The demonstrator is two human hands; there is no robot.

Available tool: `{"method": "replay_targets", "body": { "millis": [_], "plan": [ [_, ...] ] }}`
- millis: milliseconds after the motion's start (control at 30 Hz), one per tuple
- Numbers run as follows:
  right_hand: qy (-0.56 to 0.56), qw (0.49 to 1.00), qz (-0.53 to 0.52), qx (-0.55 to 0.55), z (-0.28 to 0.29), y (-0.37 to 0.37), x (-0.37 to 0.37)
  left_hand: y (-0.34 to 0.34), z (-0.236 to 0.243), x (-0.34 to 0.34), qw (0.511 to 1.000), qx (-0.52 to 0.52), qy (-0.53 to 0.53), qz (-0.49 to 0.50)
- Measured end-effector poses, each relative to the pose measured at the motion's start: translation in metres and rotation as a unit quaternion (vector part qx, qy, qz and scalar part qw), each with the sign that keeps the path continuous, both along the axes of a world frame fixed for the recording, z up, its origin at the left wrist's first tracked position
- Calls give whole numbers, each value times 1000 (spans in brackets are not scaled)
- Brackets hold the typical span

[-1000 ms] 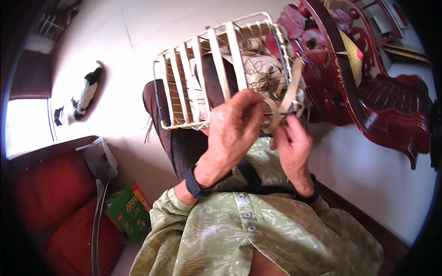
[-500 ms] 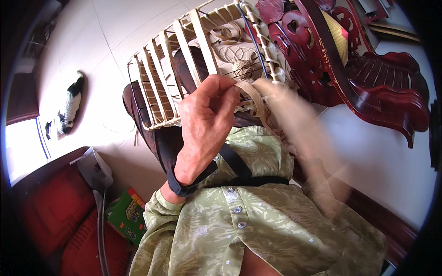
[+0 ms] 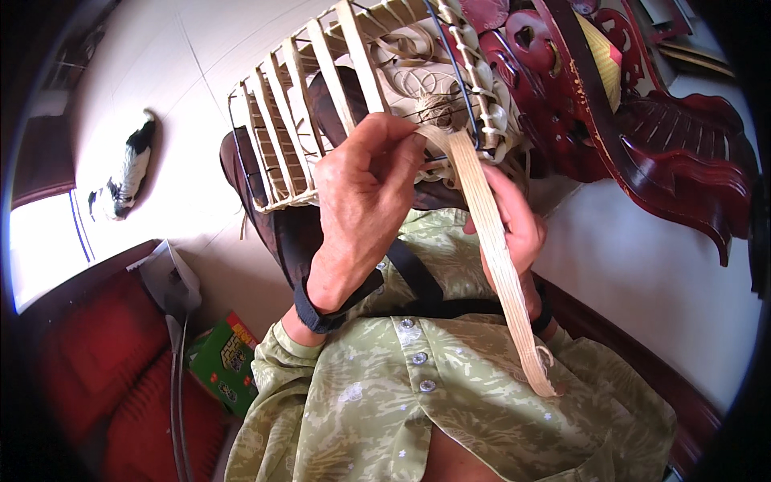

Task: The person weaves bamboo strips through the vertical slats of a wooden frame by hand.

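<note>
A pale, flat weaving strip [image 3: 491, 221] bends over at the edge of a half-woven basket frame [image 3: 277, 205] and runs down to my lap, its frayed end on my shirt. My left hand [image 3: 361, 185] is closed, thumb and forefinger pinching the strip where it bends at the frame. My right hand [image 3: 518, 225] is behind the strip with curled fingers; the strip hides part of them, and whatever they grip cannot be made out. The frame rests across my legs, with pale slats and dark rods. Thin tangled strands [image 3: 434, 108] lie within it.
A carved dark red wooden chair [image 3: 642, 153] stands at the right, a yellow woven piece [image 3: 598, 60] against it. On the tiled floor at left lies a black and white cat [image 3: 128, 173]. Red cushions [image 3: 104, 361], a green box [image 3: 225, 361] and a grey-handled tool [image 3: 175, 353] are lower left.
My right hand, blurred and stretched to the frame before, has drawn back toward me. The strip, earlier a loop beside the frame, now hangs down over my lap. My left hand keeps its pinch.
</note>
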State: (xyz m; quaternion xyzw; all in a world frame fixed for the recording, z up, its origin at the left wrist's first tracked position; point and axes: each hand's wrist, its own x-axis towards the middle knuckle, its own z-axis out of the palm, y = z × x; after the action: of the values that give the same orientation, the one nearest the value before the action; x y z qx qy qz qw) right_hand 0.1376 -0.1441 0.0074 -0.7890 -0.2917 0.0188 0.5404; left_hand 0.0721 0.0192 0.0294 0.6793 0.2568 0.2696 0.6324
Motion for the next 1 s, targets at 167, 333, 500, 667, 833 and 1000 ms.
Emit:
{"method": "replay_targets", "body": {
  "millis": [167, 333, 500, 667, 833, 1000],
  "plan": [
    [-52, 997, -3, -51, -3, 11, 0, -4, -3, -4, 1000, -16, -11, -8],
    [71, 992, 47, -91, -3, 14, -6, -3, 8, -6, 999, -20, 37, -20],
    [262, 961, 80, -44, 15, 15, -3, -4, 5, -6, 999, -10, 23, -28],
    [359, 927, 16, 109, 13, -3, -4, -5, 3, -5, 999, -24, 12, -28],
    [172, 948, -151, -223, -32, -82, 58, -4, -5, -5, 999, -28, -16, -16],
    [246, 725, -154, -624, -62, -141, 109, -3, -6, -5, 1000, 3, -12, -28]
  ]
}}
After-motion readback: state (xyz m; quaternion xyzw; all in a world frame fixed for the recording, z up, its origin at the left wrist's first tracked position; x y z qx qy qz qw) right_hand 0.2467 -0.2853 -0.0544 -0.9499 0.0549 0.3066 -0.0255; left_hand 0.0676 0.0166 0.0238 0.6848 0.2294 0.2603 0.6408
